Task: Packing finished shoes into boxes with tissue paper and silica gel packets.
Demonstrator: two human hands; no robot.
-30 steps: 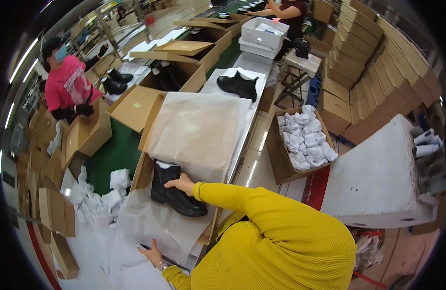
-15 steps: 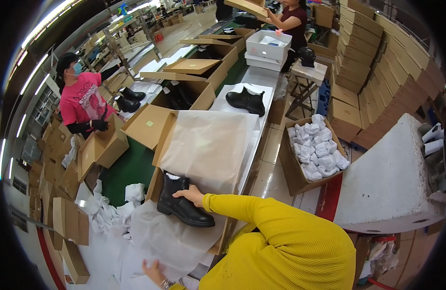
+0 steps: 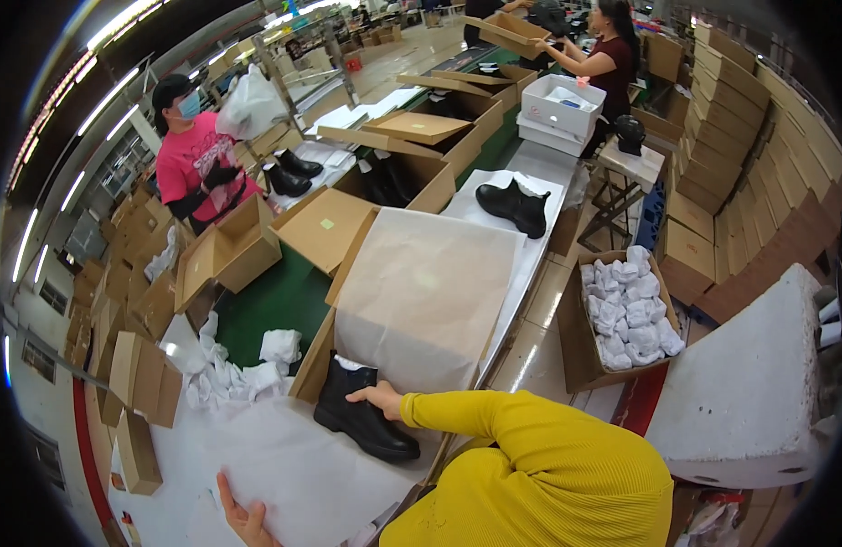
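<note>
My yellow sleeve hides my right wrist; my left hand (image 3: 243, 512) is cut off at the worktop's near edge, fingers spread flat on white tissue paper (image 3: 284, 474). Since a moment ago, my right hand (image 3: 382, 398) stays loosely resting on the black boot (image 3: 361, 419), unclenched. The boot lies toe pointing right, near the worktop's near edge.

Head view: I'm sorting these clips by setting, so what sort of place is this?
Most likely a footwear factory's packing line. The right hand rests on a black boot lying on wrapping paper, open cardboard boxes line the green belt, and stacks of flat cartons fill the far wall.
</note>
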